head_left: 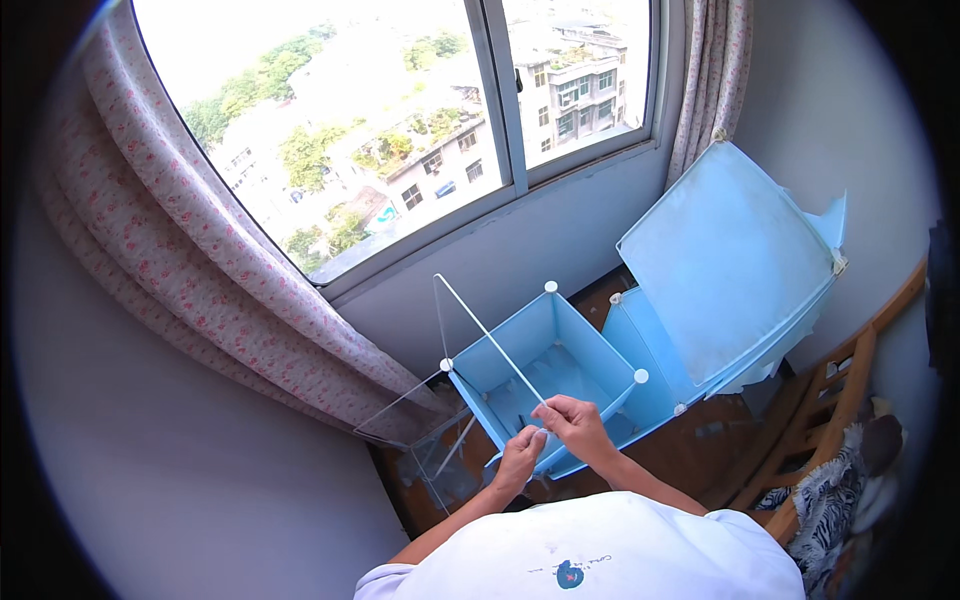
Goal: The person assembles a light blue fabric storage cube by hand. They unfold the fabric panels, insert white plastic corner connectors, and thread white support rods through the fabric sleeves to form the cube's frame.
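A thin white rod [487, 333] slants up and away to the left, its near end pinched in my right hand [580, 430]. Just left of it and lower, my left hand [520, 458] is closed, thumb and fingers pressed together; what they pinch is too small to make out. Both hands are above the near rim of a light-blue open-topped panel box [590, 345] with white round corner connectors [641, 376]. Thin wire frames [392, 440] stick out at the box's left side.
A taller light-blue panel unit [745, 260] adjoins on the right, its sheet torn at the edges. Ahead are a window [420, 150] and floral curtains [200, 240]. A wooden slatted rail [835, 420] with cloth items [840, 500] stands at the right, over a brown floor [720, 440].
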